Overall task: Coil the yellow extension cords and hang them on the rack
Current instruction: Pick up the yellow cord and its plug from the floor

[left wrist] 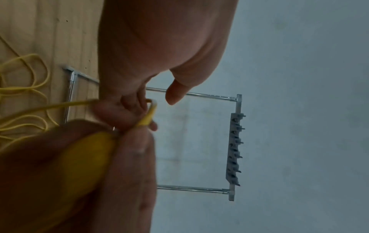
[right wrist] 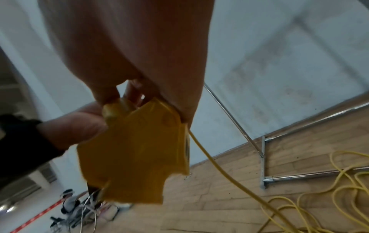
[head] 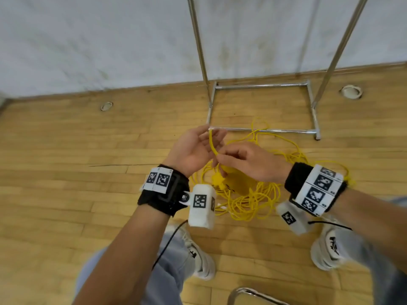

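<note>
Right hand [head: 248,164], close under the head camera, fingers curled round a flat yellow plastic socket block [right wrist: 135,157] at the end of the thin yellow extension cord [head: 248,194]. In the right wrist view the block hangs from the fingers with the cord leaving its right edge and dropping to the floor.

Left hand [head: 193,150] just beside it, to the left, palm turned up, thumb held apart. Its fingers [left wrist: 127,108] pinch a short bend of the same cord; the loop stands up between the two hands in the head view. Hands touching or nearly so; which, I cannot tell.

Rest of the cord: a loose untidy heap on the pale wooden plank floor [head: 66,172], below and to the right of the hands, strands reaching far enough to cross the near bar of the rack base. How many cords make up the heap, I cannot tell.

Silver metal tube rack [head: 262,106] stands beyond the heap, against the grey-white wall [head: 88,40]: rectangular base on the floor, two uprights rising out of frame. Left wrist view shows its grey top bar with a row of short pegs [left wrist: 235,148].

Black wrist straps with white coded tags on both forearms. White sneakers [head: 198,256] and light blue jeans at the near edge. Two round floor sockets left and right of the rack.
</note>
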{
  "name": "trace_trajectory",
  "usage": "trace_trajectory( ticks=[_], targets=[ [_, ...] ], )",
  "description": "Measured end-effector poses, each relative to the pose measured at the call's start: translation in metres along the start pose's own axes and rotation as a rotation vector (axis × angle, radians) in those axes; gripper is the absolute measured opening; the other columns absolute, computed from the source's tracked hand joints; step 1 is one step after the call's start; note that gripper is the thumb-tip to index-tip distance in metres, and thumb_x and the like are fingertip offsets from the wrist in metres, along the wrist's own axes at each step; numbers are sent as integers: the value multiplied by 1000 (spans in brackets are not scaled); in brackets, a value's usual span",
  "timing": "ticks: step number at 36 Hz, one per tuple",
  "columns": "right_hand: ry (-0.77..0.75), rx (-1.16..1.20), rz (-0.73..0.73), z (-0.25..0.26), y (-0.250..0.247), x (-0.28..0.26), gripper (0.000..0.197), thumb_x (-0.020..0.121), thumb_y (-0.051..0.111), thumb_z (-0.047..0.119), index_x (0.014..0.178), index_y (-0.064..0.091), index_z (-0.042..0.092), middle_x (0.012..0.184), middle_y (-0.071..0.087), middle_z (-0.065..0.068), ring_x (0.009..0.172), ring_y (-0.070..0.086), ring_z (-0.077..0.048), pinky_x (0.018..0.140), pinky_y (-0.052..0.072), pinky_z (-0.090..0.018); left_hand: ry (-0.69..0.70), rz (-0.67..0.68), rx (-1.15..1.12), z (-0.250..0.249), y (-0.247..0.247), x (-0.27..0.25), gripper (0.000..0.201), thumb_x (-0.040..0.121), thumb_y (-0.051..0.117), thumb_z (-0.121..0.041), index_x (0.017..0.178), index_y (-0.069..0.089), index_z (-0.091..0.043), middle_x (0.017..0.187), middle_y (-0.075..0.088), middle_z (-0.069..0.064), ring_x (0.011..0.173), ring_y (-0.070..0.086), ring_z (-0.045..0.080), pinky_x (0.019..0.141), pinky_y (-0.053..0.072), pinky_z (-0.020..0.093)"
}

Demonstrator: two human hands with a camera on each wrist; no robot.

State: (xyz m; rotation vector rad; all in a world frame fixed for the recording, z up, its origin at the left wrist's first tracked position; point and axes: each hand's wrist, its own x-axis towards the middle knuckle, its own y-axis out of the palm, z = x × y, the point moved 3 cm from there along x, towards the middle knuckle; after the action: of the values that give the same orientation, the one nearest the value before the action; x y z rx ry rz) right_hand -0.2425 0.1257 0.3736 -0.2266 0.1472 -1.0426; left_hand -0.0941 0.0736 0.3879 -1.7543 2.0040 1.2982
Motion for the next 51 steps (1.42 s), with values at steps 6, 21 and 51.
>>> trace_trajectory(
  ticks=[6,21,51],
  targets=[
    [74,-79,268,-20,13,-14,27,106,55,35,92,71,19,90,75,0,84,67,-11,79,50,-28,266,-25,57,-8,3,-6,17,105,48,-8,102,63,0,95,71,9,60,63,9,64,57,24],
    [326,-822,10,-34,-43,-21,33,102,52,43,72,52,31,81,53,7,77,54,-19,72,45,-39,575,85,606,3,34,-41,15,100,57,-8,95,63,5,44,44,3,37,42,17,74,60,43],
    [432,-1174,-90,-45,-58,-51,20,101,48,30,90,56,17,87,58,0,84,56,-26,76,34,-36,862,202,1489,10,39,-57,20,95,71,-26,80,75,-13,54,52,-2,49,47,17,51,35,28]
  ],
)
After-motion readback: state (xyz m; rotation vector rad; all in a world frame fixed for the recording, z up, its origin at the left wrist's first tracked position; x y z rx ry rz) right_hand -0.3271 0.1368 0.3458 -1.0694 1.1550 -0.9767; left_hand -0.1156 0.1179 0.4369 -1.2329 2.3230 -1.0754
